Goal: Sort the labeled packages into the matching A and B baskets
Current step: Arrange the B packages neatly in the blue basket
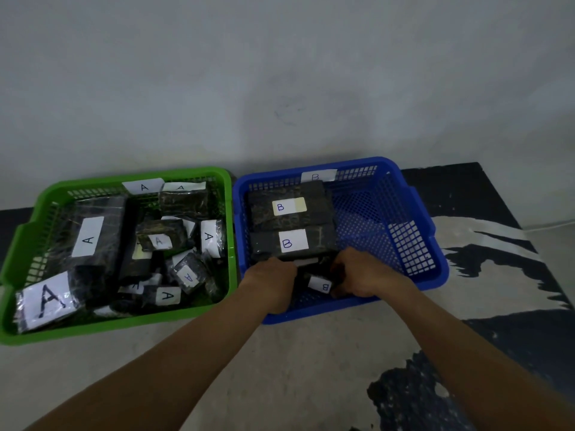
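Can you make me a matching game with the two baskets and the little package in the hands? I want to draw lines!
Things:
1. green basket
2. blue basket
3. small package

What goes with it:
a. held between the left hand and the right hand
b. full of packages marked A
c. has two big packages marked B lying inside

Pairs: 1-b, 2-c, 3-a

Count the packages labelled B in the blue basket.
3: far package, middle package, and near package gripped by left hand and right hand. Others may hide beneath.
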